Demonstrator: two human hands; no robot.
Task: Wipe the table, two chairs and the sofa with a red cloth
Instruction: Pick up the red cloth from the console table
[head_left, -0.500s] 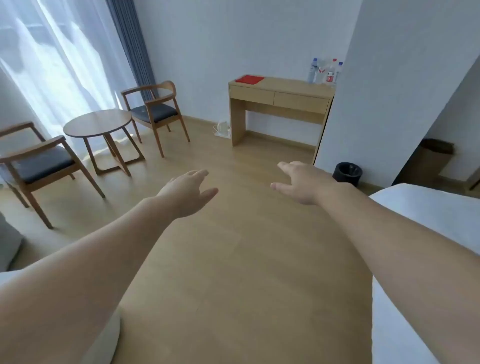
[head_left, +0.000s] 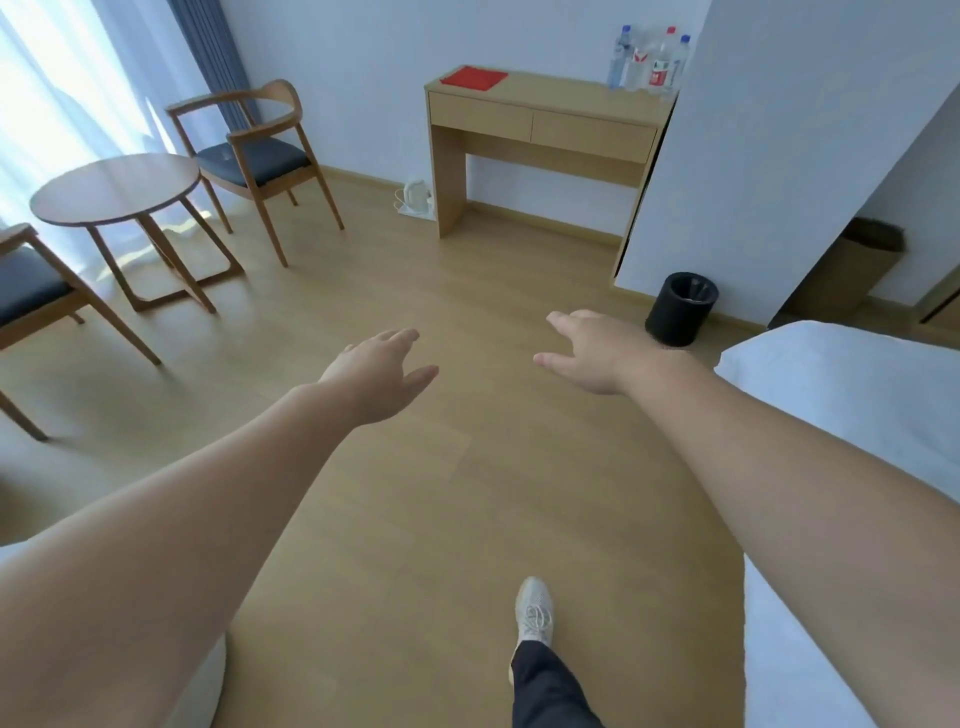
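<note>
Bare forearms without sleeves, a dark trouser leg (head_left: 545, 686), and a pale grey laced knit sneaker (head_left: 534, 612).

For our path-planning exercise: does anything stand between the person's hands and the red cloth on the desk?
Nothing visible does. Open floor runs from the left hand and right hand to the desk, where the red cloth lies uncovered; the bin stands aside.

Two chairs: far chair (head_left: 252, 161) upper left, near chair (head_left: 26, 291) at the left edge. One round table (head_left: 114, 187). One counter (head_left: 545, 91), one red cloth (head_left: 474, 78). A cluster of bottles (head_left: 649, 65), at least three caps showing. One kettle (head_left: 415, 195), one bin (head_left: 680, 312), one bed (head_left: 857, 395), one shoe (head_left: 534, 613).
</note>
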